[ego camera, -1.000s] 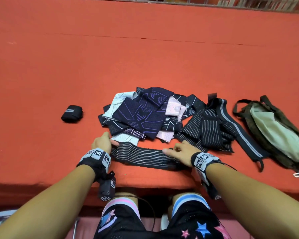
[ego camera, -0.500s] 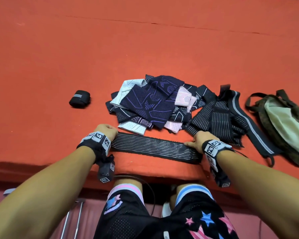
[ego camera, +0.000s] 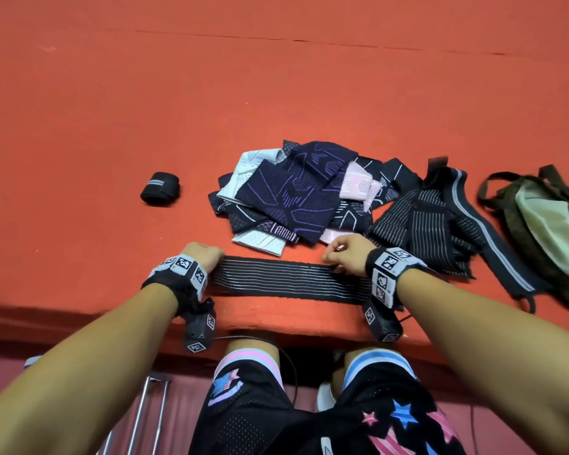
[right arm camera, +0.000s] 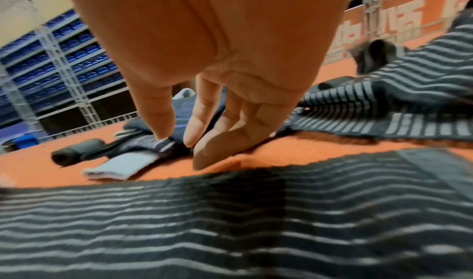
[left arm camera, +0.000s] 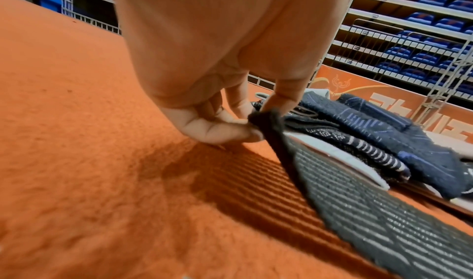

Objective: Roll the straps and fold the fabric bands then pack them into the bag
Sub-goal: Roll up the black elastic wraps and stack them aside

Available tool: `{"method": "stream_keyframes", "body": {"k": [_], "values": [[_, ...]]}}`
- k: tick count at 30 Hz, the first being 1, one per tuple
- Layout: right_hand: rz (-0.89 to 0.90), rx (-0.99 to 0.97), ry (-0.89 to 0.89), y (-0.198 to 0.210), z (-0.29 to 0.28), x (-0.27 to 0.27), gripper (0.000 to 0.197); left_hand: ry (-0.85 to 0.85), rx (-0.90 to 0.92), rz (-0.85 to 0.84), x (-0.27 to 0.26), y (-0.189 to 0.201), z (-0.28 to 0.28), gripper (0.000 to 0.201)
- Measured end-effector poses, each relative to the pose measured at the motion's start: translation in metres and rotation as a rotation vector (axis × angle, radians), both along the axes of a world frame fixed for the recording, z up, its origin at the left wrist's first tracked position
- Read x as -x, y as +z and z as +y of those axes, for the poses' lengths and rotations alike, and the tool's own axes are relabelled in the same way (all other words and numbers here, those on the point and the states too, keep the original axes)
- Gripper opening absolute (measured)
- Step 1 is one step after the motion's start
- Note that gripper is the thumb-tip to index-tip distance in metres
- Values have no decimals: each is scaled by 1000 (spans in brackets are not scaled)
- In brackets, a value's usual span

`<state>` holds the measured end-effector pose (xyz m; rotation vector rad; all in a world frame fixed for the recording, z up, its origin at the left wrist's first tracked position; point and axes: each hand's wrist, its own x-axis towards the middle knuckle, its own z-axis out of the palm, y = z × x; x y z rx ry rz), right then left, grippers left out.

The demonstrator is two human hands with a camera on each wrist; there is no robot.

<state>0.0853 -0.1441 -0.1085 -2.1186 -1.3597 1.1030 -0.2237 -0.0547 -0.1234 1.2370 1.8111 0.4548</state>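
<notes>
Low in the frame's centre, the left hand [ego camera: 201, 254] pinches the end of a black striped strap [ego camera: 286, 279] between thumb and fingers, while the right hand [ego camera: 347, 252] hovers loosely curled, holding nothing. Above lie piled fabric bands [ego camera: 296, 192], a rolled strap [ego camera: 160, 188] at left, and the bag [ego camera: 546, 224] at the right edge.

A: Hidden in head view?
B: Striped strap [ego camera: 286, 278] right end, covered beneath right hand [ego camera: 349, 256] and wrist at 3 o'clock. Bag [ego camera: 539, 231] cut off by frame edge at 3 o'clock.

A: Wrist views?
B: Right wrist view blurred throughout. Left hand [left arm camera: 212, 77] fingertips partly concealed behind strap end.
</notes>
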Motion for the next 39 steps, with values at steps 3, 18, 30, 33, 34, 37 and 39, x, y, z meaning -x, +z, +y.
{"method": "stream_keyframes", "body": {"k": [3,18,30,33,34,37,39], "values": [[86,-24,47,-5,13,30,10,-17,6,6,0,7,-4,21],[267,-63,41,-19,38,116,15,-124,-90,-338,-47,-11,-24,13],[26,-32,50,-24,28,96,20,-126,-185,-106,-51,-15,-25,16],[-32,-44,41,-27,27,101,21,-162,-130,11,-44,-14,-25,26],[-51,-47,35,-28,27,102,20,-161,-105,18,-42,-15,-24,28],[-60,-60,37,-30,28,106,22,-151,-69,22,-41,-18,-23,28],[-41,-59,74,-30,29,107,24,-139,-83,32,-41,-19,-24,27]]}}
